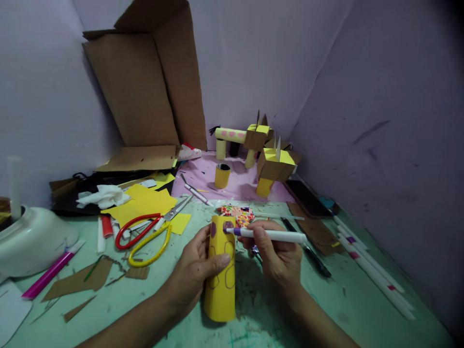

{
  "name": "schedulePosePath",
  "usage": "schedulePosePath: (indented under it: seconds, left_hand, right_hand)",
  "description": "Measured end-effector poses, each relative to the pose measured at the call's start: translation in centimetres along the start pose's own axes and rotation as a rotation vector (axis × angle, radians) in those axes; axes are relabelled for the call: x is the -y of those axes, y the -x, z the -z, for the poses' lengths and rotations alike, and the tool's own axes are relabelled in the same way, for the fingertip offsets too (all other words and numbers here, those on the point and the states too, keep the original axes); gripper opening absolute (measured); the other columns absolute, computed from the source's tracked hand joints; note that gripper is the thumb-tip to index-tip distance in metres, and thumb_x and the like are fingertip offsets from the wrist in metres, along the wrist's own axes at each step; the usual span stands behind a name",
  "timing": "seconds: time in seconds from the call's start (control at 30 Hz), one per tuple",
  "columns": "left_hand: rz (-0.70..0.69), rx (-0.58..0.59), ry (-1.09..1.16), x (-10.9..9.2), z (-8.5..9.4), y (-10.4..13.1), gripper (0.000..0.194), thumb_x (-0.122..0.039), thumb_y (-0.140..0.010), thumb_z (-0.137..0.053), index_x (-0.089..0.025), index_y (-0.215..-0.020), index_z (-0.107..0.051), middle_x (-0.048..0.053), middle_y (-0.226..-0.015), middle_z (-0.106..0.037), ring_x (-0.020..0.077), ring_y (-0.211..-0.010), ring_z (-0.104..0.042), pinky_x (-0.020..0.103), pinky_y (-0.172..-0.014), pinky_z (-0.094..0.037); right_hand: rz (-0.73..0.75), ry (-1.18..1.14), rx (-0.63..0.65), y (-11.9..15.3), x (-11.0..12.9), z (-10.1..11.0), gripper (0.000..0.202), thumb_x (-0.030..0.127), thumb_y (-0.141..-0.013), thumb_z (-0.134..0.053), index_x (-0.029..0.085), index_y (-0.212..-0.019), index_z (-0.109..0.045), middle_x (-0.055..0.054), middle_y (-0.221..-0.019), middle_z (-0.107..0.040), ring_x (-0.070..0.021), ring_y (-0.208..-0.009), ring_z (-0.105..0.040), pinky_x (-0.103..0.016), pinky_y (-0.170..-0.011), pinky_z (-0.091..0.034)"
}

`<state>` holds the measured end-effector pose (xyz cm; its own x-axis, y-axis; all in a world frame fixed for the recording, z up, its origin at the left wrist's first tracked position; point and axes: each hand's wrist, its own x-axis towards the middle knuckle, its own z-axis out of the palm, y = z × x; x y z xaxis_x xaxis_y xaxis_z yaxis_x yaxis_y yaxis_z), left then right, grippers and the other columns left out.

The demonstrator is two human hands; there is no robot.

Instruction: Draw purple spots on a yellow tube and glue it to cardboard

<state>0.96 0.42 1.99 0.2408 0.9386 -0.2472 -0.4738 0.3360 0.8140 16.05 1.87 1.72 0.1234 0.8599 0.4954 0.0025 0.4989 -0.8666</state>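
Observation:
A yellow paper tube (pixel 220 304) stands nearly upright at the lower middle, with several oval outlines drawn on it; two near its top are coloured purple. Wrapped round its left side is my left hand (pixel 197 270), the thumb lying across the front. My right hand (pixel 281 256) holds a white marker (pixel 271 235) with a purple collar, its tip touching the upper right purple spot on the tube. Behind the tube lies a colourful patterned item (pixel 237 214), partly hidden.
Scissors (pixel 145 231) with red and yellow handles, yellow paper (pixel 139 200) and cardboard scraps (pixel 81 280) lie left. Behind stand cardboard-headed yellow figures (pixel 277 164) and a short tube (pixel 222 177). A phone (pixel 308 198) and white markers (pixel 377 275) lie right.

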Motion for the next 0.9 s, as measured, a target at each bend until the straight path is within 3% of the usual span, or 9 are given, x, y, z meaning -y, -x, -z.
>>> schedulePosePath:
  seconds: [0.7,0.9]
  left_hand:
    - [0.033,-0.024,0.041,-0.16,0.01,0.12,0.072,-0.017,-0.063,-0.079,-0.018,-0.128,-0.048,0.014,-0.128,-0.061,0.0322,-0.122,-0.051,0.042,-0.102,-0.039]
    - [0.031,-0.019,0.048,-0.38,-0.06,0.09,0.071,-0.019,-0.061,-0.080,-0.017,-0.126,-0.052,0.013,-0.122,-0.064,0.0316,-0.116,-0.055,0.040,-0.097,-0.043]
  right_hand:
    - [0.006,0.104,-0.059,-0.65,0.33,0.53,0.020,0.027,-0.091,-0.055,0.017,-0.076,-0.064,0.001,-0.057,-0.062,-0.0120,-0.049,-0.057,-0.022,-0.046,-0.048]
    - [0.023,0.122,-0.073,-0.81,0.38,0.64,0.021,0.027,-0.091,-0.054,0.016,-0.075,-0.063,0.001,-0.054,-0.062,-0.0125,-0.047,-0.057,-0.023,-0.044,-0.047]
